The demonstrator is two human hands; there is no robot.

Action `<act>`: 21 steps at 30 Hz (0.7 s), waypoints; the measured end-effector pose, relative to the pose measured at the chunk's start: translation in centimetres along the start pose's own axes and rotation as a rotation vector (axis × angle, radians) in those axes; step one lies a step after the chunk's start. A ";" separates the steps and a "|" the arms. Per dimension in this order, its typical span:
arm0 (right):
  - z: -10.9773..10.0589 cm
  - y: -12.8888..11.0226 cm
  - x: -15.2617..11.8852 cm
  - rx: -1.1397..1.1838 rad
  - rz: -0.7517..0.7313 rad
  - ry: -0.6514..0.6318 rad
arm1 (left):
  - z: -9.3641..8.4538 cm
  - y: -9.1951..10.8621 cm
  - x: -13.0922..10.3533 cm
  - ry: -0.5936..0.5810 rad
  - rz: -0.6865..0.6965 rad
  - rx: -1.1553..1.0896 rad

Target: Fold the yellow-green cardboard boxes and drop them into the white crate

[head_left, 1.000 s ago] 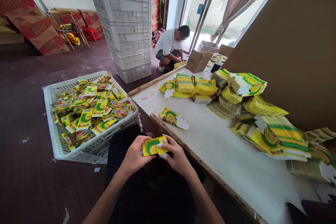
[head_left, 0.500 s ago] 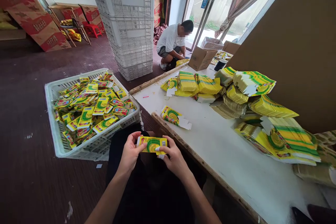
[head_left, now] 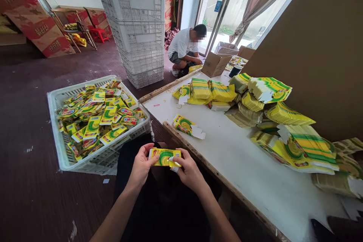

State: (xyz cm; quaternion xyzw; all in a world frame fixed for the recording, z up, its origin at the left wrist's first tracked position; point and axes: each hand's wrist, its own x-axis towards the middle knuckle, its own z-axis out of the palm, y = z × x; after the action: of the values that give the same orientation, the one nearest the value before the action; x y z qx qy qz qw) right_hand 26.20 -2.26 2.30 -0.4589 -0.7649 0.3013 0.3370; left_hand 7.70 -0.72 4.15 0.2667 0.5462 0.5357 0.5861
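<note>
carton between both hands' fingertips, seemingly pinched

We find a packing workshop: stacked plastic crates, carton bundles on a worn surface, filled basket.

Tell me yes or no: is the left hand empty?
No, the left hand holds one end of a small yellow carton, with the right hand at its other end.

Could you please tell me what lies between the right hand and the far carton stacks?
The head view shows a wooden edge strip, then a loose white-flapped yellow carton, between the right hand and the far carton stacks.
</note>
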 end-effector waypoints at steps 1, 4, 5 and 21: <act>-0.1 -0.1 0.0 0.014 0.007 0.002 | 0.0 0.0 0.0 -0.001 -0.001 -0.004; -0.3 -0.4 -0.1 0.100 0.026 0.040 | 0.1 0.3 0.0 -0.026 -0.021 -0.023; -0.3 -0.5 -0.1 0.140 0.031 0.061 | 0.1 0.4 0.0 -0.041 -0.026 -0.025; -2.2 3.0 5.1 -0.004 0.233 0.305 | -5.6 7.9 9.1 0.456 0.461 -0.239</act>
State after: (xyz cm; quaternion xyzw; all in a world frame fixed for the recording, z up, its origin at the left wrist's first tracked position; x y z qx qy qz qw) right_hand 27.65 3.92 2.50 -0.5856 -0.6472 0.2636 0.4107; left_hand -1.65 8.36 6.58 0.1859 0.5221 0.7600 0.3394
